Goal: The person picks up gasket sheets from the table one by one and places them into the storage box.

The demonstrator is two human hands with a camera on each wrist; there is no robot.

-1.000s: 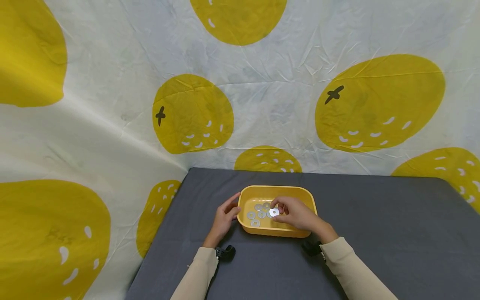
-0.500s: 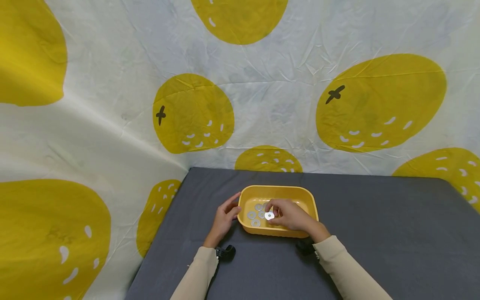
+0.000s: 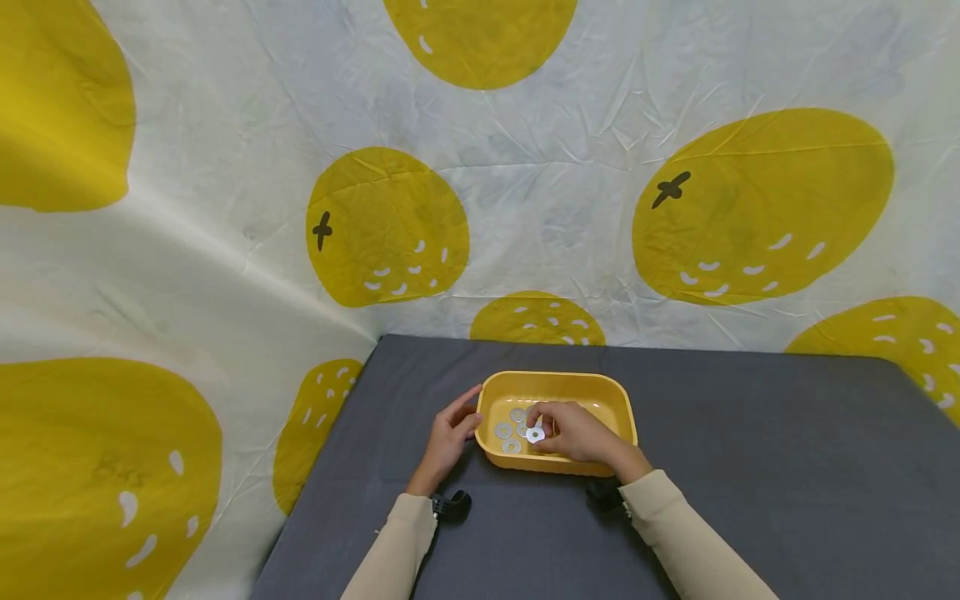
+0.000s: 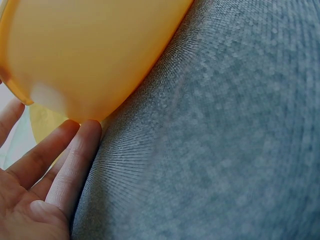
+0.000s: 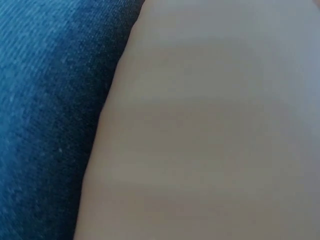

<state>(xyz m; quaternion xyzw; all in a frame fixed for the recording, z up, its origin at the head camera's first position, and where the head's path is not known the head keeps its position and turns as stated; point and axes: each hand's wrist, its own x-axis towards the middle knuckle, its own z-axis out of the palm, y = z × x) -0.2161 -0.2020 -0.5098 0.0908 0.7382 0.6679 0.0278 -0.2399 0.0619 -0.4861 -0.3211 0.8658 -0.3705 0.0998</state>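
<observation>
A yellow plastic tub stands on the dark cloth, with several flat metal washers lying in its left half. Over the tub my right hand pinches one bright washer between thumb and fingers, partly covering the washers beneath. At the tub's left end rests my left hand, its fingers extended. In the left wrist view the fingertips touch the outside of the yellow wall. A blurred pale surface fills most of the right wrist view, hiding the right fingers there.
Dark grey cloth covers the table around the tub. Behind it and to the left hangs a white curtain with large yellow fruit prints. Black wrist devices sit below both hands.
My right hand has moved a little to the left inside the tub with the pinched washer, now over the other washers. The left hand and the tub have stayed in place.
</observation>
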